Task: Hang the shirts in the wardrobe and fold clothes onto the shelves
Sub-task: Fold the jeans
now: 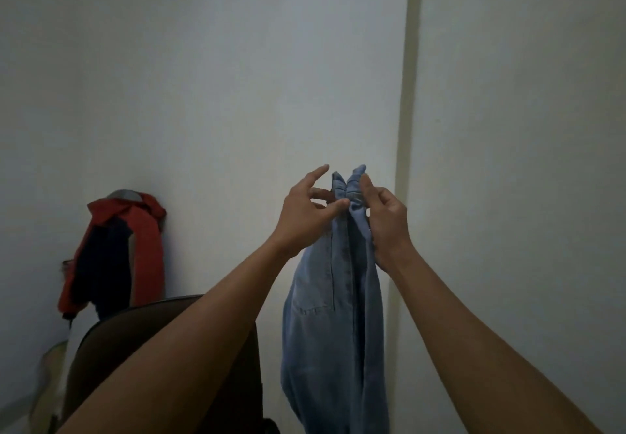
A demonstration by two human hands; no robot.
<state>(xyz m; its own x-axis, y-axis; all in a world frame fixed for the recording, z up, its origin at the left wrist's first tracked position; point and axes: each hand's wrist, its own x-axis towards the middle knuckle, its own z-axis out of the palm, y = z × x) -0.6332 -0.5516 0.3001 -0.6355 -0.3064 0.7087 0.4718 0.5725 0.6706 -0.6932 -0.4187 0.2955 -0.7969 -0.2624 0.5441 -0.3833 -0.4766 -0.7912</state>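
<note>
Both forearms [203, 332] rise from the near edge. One blue denim garment [335, 315] hangs at the centre, soft, limp and probably weighty, so its bunched top hem is the best hold. One dark chair [101, 349] is near left, one red jacket [118, 250] far left. My left hand [306, 210] pinches that hem and my right hand [386, 220] clutches it.
</note>
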